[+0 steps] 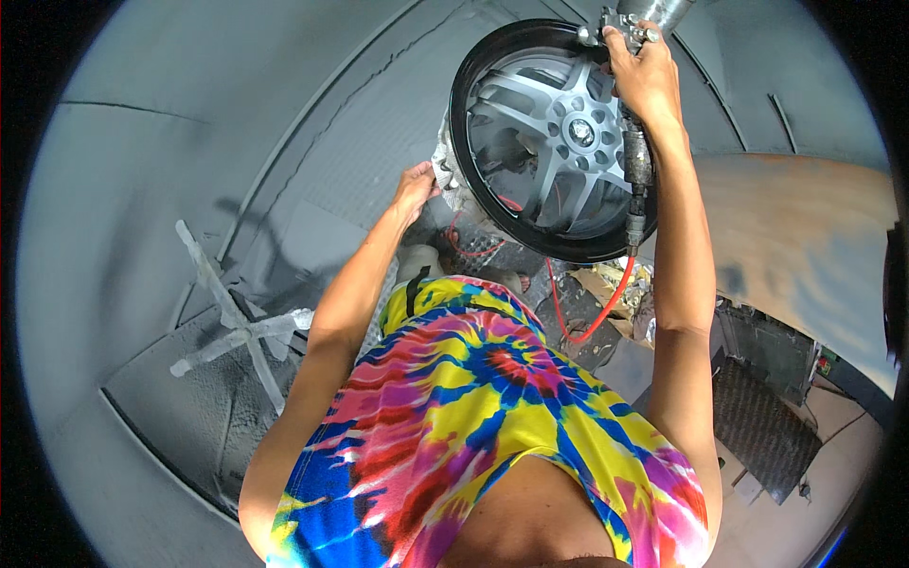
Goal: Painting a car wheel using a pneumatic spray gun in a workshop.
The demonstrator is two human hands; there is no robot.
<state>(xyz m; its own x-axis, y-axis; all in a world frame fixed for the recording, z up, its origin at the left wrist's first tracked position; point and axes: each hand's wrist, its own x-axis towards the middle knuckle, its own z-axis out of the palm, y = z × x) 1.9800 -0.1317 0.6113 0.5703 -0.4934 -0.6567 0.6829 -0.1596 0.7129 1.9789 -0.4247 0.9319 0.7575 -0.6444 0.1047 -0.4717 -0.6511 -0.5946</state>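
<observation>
Aim gun (625, 19), clasped in right hand (648, 80), squarely at wheel (579, 133); steady cloth (445, 167) (possibly paper) pinched in left hand (415, 189).

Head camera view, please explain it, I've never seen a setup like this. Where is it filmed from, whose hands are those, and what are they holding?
There's no machine here: a person works bare-handed, wearing a wide-angle camera on the head, looking down. That's why edges bend and the colourful top fills the bottom.

The right hand grips what looks like a metal spray gun, with a red hose hanging below. The left hand pinches whitish crumpled material, cloth or paper, beside a wheel with a black rim and silver-grey spokes. What supports the wheel is hidden.

Crumpled paper lies below; a grey cross-shaped piece is at left.
</observation>
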